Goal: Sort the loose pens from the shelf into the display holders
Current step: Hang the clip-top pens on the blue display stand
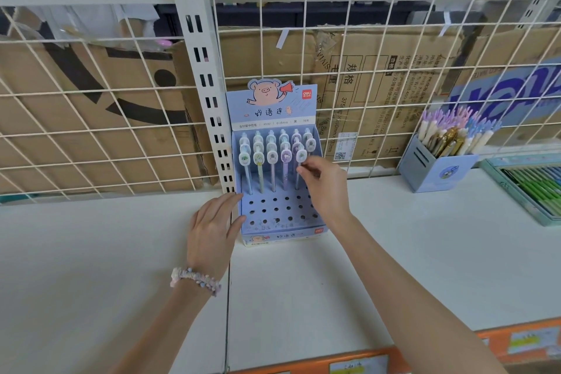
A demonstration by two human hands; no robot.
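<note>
A light-blue cardboard display holder (277, 212) with a pig picture on its back card stands on the white shelf against the wire grid. Several pens with round white tops stand in its back rows; the front rows of holes are bare. My right hand (324, 188) pinches the barrel of one pen (300, 161) at the right end of the foremost filled row, with the pen upright in the holder. My left hand (212, 228) rests with straight fingers against the holder's left wall.
A blue box (437, 170) full of pens with lilac and blue tops stands to the right. A flat tray of green pens (534, 188) lies at the far right. Behind the wire grid (121, 130) are cardboard cartons. The shelf's orange front edge (349, 358) runs below.
</note>
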